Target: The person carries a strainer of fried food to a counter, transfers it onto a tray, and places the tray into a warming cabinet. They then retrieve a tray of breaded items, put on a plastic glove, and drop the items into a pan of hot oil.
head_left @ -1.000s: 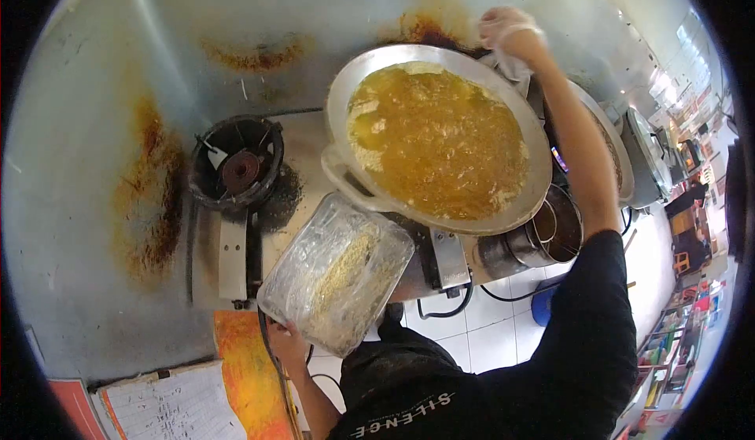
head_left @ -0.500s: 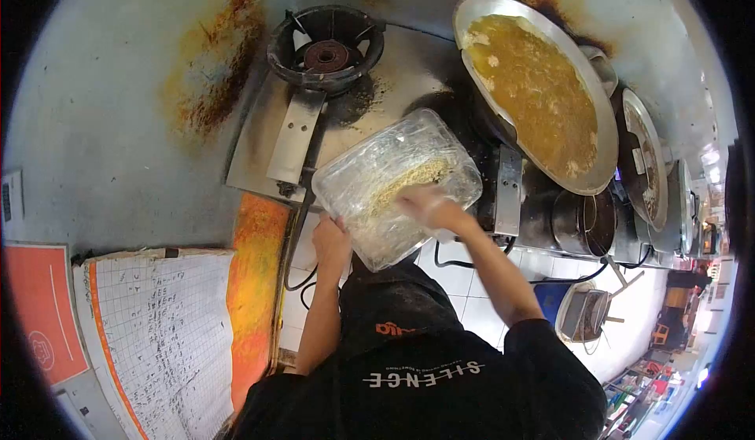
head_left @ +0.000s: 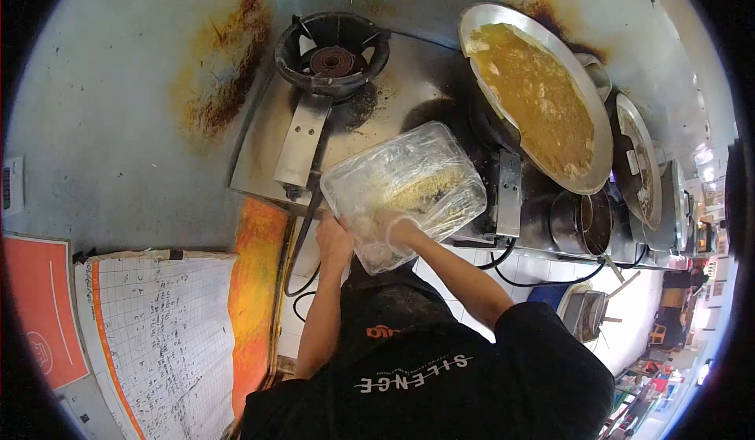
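Note:
My left hand (head_left: pixel 334 239) is closed on the near left rim of a clear, cloudy plastic tub (head_left: pixel 354 180). The tub is tilted and rests partly over the stove's front edge. Pale yellow crumbs (head_left: pixel 425 188) lie in a heap along its right half. Inside the tub, near its front wall, is my right hand (head_left: pixel 395 234), in what looks like a thin clear glove. Its fingers are pale and blurred, so their grip and anything in them cannot be made out.
Behind the tub stands a black gas burner (head_left: pixel 332 58). To the right is a large wok (head_left: pixel 602 137) filled with yellow-brown oil (head_left: pixel 543 98), with a dark pot (head_left: pixel 580 224) below it. A handwritten sheet (head_left: pixel 165 338) lies at the left.
My right hand has drawn back from the crumbs toward the tub's near left side. My left hand keeps hold of the rim. The whole view has shifted slightly.

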A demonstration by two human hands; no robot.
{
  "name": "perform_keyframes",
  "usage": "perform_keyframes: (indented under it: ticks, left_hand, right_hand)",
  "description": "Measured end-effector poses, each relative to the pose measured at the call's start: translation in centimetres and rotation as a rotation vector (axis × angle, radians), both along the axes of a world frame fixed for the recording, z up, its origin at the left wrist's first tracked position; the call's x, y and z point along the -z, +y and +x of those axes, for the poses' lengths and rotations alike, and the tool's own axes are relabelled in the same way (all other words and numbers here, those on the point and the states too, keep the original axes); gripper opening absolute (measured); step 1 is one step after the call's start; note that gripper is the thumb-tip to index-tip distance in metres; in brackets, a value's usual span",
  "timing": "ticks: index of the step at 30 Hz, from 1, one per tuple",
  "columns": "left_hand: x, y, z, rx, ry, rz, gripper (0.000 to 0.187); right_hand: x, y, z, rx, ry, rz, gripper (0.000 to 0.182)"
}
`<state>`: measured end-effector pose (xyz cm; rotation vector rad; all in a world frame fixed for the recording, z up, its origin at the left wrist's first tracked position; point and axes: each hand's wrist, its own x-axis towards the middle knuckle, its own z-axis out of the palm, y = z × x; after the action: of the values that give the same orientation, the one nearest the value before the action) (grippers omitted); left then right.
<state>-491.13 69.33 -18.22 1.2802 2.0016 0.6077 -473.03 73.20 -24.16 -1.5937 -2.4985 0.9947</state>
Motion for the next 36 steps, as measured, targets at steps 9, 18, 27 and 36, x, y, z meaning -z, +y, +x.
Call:
perform_keyframes:
  ticks: [9,18,27,36]
  left_hand:
    - [-1.0,-0.4,-0.1,0.028,0.102,0.01,0.025]
    - [1.8,-0.6,0.7,-0.044,-0.102,0.044,0.036]
    - [4.7,-2.2,4.0,-0.299,-0.249,0.354,0.045]
    - [-0.8,-3.6,5.5,-0.355,0.035,0.34,0.047]
  right_hand:
    - [-9.7,-1.9,5.5,0.549,-0.03,0.15,0.045]
    - [-34.0,-3.3,11.1,0.672,0.234,0.414,0.036]
    - [-42.3,10.0,30.2,0.907,-0.431,0.594,0.037]
    - [-34.2,22.1,48.6,1.269,-0.295,0.488,0.037]
